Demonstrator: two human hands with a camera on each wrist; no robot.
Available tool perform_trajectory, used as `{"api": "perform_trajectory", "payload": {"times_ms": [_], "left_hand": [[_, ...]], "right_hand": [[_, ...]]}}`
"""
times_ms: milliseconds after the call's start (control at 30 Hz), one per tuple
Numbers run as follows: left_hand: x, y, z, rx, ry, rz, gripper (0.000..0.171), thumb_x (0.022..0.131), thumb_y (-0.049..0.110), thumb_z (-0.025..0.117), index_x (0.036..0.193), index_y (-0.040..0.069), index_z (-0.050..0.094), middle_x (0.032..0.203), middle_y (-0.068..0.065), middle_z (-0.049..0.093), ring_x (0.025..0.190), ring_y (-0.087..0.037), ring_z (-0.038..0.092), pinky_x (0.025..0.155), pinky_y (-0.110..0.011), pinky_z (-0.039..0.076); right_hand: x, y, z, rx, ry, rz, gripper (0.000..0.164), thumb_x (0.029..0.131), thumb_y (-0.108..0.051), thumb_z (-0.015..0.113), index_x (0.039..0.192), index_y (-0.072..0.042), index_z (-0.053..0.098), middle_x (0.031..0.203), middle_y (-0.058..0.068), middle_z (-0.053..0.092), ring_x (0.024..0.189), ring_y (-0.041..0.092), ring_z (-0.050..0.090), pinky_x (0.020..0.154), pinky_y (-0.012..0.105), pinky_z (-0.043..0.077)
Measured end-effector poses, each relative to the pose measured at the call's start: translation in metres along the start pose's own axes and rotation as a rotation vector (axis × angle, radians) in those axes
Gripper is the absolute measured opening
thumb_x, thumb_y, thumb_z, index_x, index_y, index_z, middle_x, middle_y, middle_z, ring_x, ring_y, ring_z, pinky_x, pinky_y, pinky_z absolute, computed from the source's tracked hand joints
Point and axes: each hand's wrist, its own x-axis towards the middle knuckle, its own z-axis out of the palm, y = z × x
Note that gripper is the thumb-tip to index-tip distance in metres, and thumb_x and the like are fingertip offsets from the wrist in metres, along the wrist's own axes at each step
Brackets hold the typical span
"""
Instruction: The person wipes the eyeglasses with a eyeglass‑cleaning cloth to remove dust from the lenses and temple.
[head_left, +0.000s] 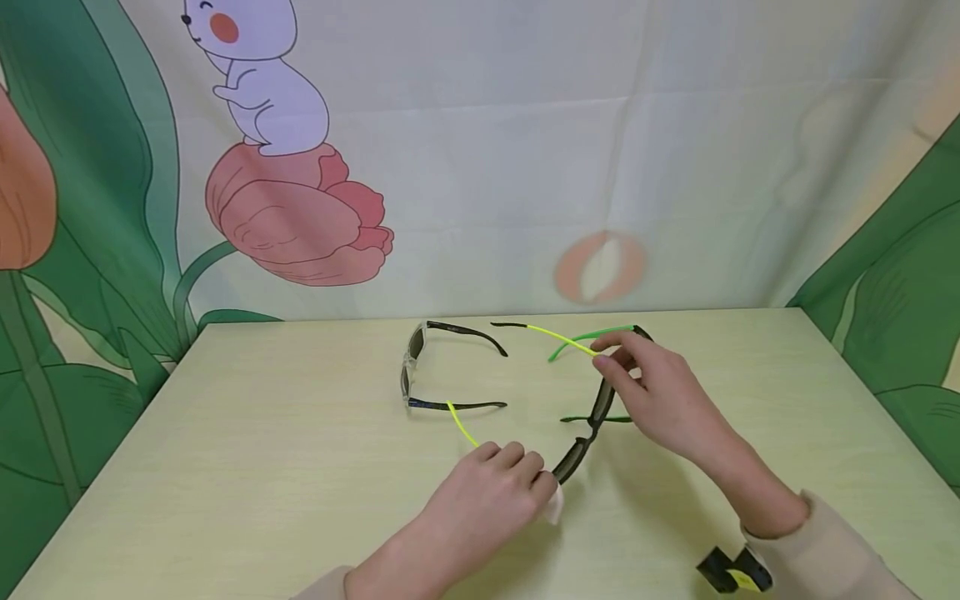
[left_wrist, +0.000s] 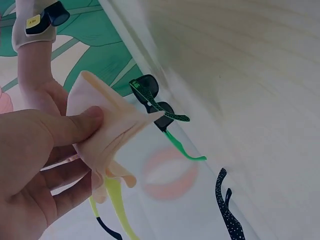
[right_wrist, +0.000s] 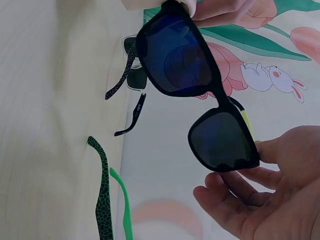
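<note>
Both hands are on a pair of black-framed sunglasses (head_left: 572,460) with yellow temples, held up over the table. My left hand (head_left: 491,487) grips a thin pale pink cloth (left_wrist: 107,120), folded over one end of these sunglasses, its thumb pressing the cloth from the front. That end's lens is hidden under the cloth in the left wrist view. At the other end, my right hand (head_left: 667,396) pinches the frame's corner by the hinge with thumb and fingers. Both dark lenses face the right wrist view, and a yellow temple (head_left: 555,335) points away toward the backdrop.
Clear-framed sunglasses (head_left: 411,358) with dark speckled temples lie unfolded on the pale table (head_left: 262,467), left of centre. Black sunglasses with green temples (left_wrist: 145,95) lie behind the right hand. A printed curtain (head_left: 480,183) hangs along the table's back edge.
</note>
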Motion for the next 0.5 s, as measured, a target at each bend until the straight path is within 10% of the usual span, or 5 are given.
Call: {"api": "perform_trajectory", "payload": {"times_ms": [500], "left_hand": [[-0.0021,-0.0023,0.0076,-0.004,0.139,-0.019,0.012,0.087,0.010,0.075,0.095,0.013,0.067,0.093,0.005,0.063,0.077,-0.012,0.056,0.060,-0.020,0.042]], "right_hand": [[-0.0031,0.0050,0.0052,0.253,-0.077,0.145,0.056,0.101,-0.045,0.064,0.141,-0.007,0.055,0.129,0.008,0.063,0.108,0.022,0.068,0.088,0.040,0.056]]}}
